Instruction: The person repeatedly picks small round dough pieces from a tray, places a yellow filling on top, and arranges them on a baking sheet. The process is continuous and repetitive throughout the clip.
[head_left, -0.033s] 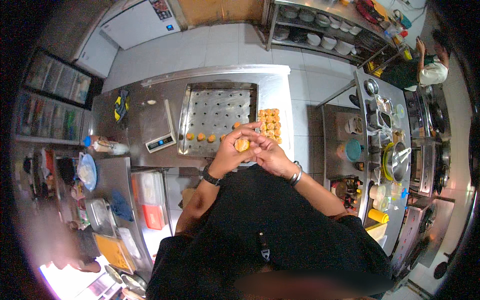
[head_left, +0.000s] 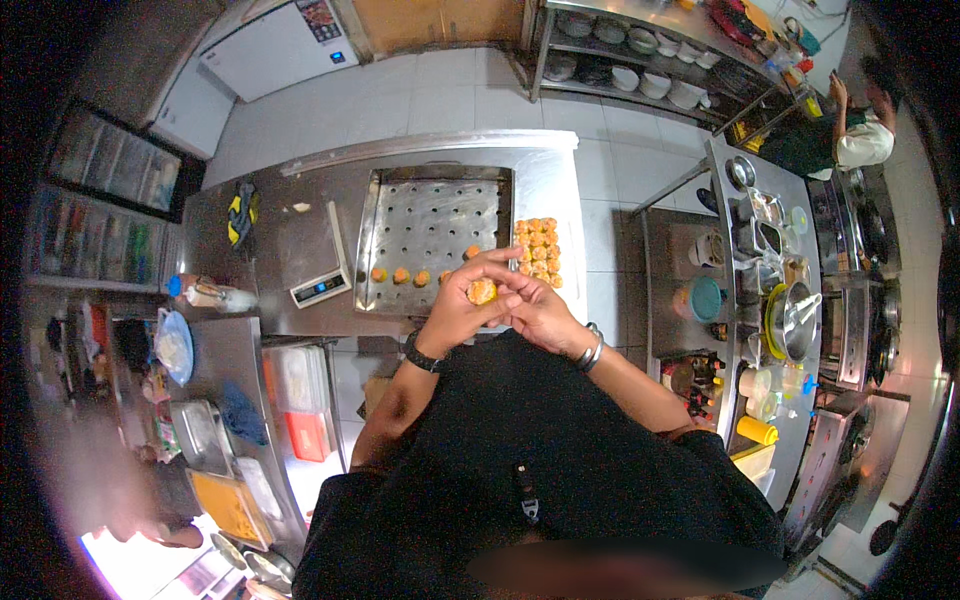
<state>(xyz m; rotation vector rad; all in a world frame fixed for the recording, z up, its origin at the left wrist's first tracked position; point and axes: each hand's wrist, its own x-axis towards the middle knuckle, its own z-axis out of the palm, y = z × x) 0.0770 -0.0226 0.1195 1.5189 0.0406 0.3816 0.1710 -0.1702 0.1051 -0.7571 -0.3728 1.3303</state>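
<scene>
Orange round dough ball clamped between fingers of both hands, over perforated steel tray

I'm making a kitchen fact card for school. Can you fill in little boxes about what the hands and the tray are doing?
left hand: cups an orange ball
right hand: fingertips touch the same ball
tray: perforated metal, on the steel table
on tray: four orange pieces along the near edge
right of tray: cluster of orange pieces
left of tray: small scale
</scene>
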